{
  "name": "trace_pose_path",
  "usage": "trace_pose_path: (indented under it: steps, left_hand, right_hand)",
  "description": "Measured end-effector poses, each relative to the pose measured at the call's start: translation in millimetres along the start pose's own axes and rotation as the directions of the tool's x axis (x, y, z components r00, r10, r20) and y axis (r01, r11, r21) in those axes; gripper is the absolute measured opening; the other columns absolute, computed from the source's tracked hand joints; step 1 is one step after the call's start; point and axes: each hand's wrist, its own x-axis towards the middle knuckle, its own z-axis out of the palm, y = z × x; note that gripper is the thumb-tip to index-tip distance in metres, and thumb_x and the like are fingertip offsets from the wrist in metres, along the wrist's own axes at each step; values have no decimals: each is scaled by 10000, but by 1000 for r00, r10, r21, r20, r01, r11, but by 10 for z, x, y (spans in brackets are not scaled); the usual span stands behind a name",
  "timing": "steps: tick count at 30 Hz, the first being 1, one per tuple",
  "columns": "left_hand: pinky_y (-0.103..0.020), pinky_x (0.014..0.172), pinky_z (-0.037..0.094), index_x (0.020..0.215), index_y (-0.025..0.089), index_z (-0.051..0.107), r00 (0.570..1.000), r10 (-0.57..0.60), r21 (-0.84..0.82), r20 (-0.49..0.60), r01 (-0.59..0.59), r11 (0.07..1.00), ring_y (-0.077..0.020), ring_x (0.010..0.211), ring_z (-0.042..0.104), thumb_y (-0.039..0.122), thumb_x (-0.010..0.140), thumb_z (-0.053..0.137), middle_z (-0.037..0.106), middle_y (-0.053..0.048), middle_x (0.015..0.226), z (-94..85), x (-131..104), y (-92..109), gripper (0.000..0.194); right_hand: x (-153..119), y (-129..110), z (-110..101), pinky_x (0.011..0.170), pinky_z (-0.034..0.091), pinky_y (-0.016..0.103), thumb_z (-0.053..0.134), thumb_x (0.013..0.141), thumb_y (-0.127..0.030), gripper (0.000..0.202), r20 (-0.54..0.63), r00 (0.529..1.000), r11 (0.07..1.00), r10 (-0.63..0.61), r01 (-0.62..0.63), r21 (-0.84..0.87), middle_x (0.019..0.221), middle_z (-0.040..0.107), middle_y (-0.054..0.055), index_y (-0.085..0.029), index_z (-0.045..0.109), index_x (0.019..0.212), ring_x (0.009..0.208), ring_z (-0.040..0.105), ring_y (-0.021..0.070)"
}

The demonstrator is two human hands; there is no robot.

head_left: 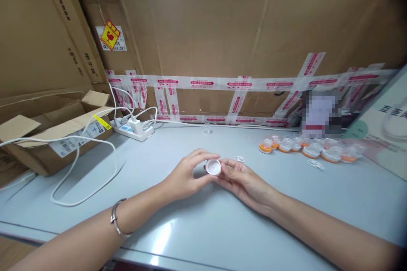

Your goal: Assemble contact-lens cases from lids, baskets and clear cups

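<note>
A small round white cap-like piece (213, 167) is held between both hands above the table, its hollow side facing me. My left hand (190, 173) is closed on its left rim with thumb and fingers. From the right, my right hand (243, 180) pinches the same piece. Just beyond my right hand lies a flat white piece with cut-outs (240, 159). A small clear cup-shaped piece (207, 128) stands farther back, near the large carton.
Several orange-and-clear round containers (313, 150) are grouped at the right, with another white cut-out piece (316, 164) before them. A power strip (133, 129), a looping white cable (116, 156) and an open cardboard box (54, 135) occupy the left. A large taped carton (203, 38) forms the back.
</note>
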Motion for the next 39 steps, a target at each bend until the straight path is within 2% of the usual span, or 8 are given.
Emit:
trace_pose_path:
  steps: [7, 12, 16, 20, 26, 29, 35, 39]
  left_hand:
    - [-309, 879, 421, 1111, 204, 564, 995, -3, -4, 98, 4, 1000, -180, 973, 547, 198, 791, 596, 588, -71, 1037, -49, 29, -18, 321]
    - [-322, 851, 424, 1126, 213, 563, 979, -139, 125, 150, 121, 985, -190, 944, 551, 237, 763, 619, 598, -70, 1039, -30, 19, -68, 368]
    - [-300, 805, 439, 1133, 192, 550, 965, -207, 196, 162, 174, 965, -182, 894, 568, 253, 753, 605, 620, -65, 1031, -4, 0, -95, 389]
    - [-288, 802, 439, 1117, 189, 552, 967, -199, 205, 159, 165, 965, -177, 895, 569, 256, 758, 585, 621, -60, 1051, -8, -16, -115, 366]
    - [-353, 861, 413, 1106, 206, 553, 969, -198, 219, 150, 163, 962, -213, 961, 544, 328, 745, 625, 602, -69, 1051, -28, -17, -100, 388]
    - [-345, 895, 397, 1093, 208, 555, 986, -156, 188, 56, 144, 972, -212, 1023, 521, 347, 780, 594, 579, -72, 1085, -42, -6, -60, 344]
    - [-324, 865, 422, 1101, 192, 546, 997, 6, 184, -78, 8, 983, -185, 975, 537, 256, 831, 539, 593, -75, 1025, -41, -7, -5, 278]
    - [-319, 838, 446, 1125, 186, 530, 979, 184, 190, -86, -166, 968, -168, 942, 552, 177, 822, 550, 608, -72, 1003, -25, -12, 4, 304]
  right_hand:
    - [25, -106, -60, 884, 461, 324, 653, 722, -382, 251, -46, 999, 969, -17, 5, -248, 834, 654, 35, -155, 613, 821, 836, 615, 146]
    - [66, -507, -380, 744, 467, 321, 558, 757, -450, 274, -147, 890, 512, -432, 108, -852, 827, 657, 64, -185, 602, 813, 789, 597, 185]
    - [86, -663, -692, 676, 455, 312, 628, 680, -380, 281, -94, 949, 146, -301, -52, -988, 842, 653, 48, -212, 630, 905, 739, 592, 194]
    - [114, -598, -734, 678, 456, 291, 604, 689, -302, 215, -15, 979, 3, -204, -15, -1000, 833, 629, 59, -199, 669, 866, 729, 590, 185]
    - [130, -567, -654, 678, 432, 319, 534, 697, -199, 164, 62, 947, -105, -314, 31, -994, 754, 659, 77, -174, 688, 747, 678, 583, 198]
    - [131, -579, -633, 645, 435, 321, 525, 715, -225, 164, -9, 936, -9, -352, -13, -1000, 687, 660, 73, -156, 673, 718, 639, 584, 194]
    - [83, -436, -289, 651, 481, 265, 697, 641, -344, 260, -253, 959, 838, -124, -35, -545, 708, 678, 43, -143, 634, 793, 601, 608, 119]
    - [-20, -276, -6, 696, 465, 241, 719, 660, -282, 198, -94, 994, 973, 54, -73, -217, 749, 692, 35, -162, 604, 767, 682, 635, 112]
